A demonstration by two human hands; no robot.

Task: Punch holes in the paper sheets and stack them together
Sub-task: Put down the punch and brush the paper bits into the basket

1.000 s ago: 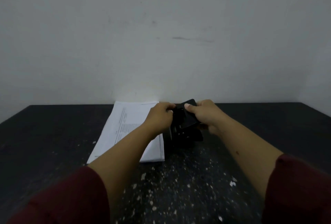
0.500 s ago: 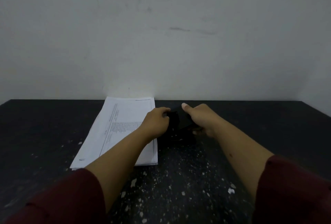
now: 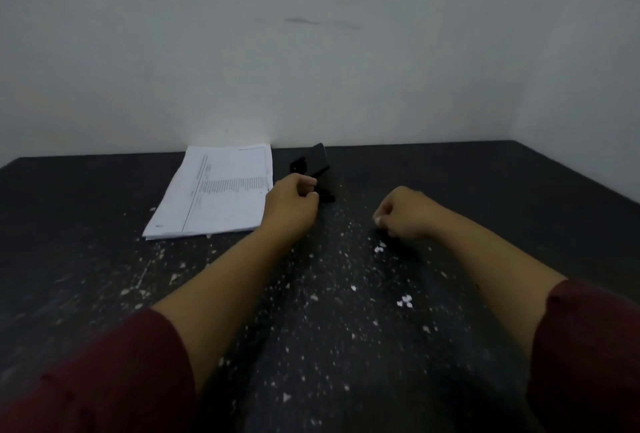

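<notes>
A stack of white printed paper sheets (image 3: 221, 190) lies flat on the black table (image 3: 502, 197), near the wall. Just right of the stack stands a black hole punch (image 3: 313, 164) with its lever raised. My left hand (image 3: 292, 202) is curled around the punch's near end, between the punch and the stack's right edge. Off to the right, my right hand (image 3: 403, 213) rests on the table as a loose fist. It is apart from the punch, and nothing shows inside it.
Small white paper bits (image 3: 379, 248) and pale specks are scattered over the table's middle and front. A grey wall (image 3: 311, 52) rises directly behind the table. The table's right edge (image 3: 588, 183) runs diagonally at the far right.
My right hand has let go of the hole punch and drawn back to the right and toward me. The left hand stays at the punch. The camera has tilted down.
</notes>
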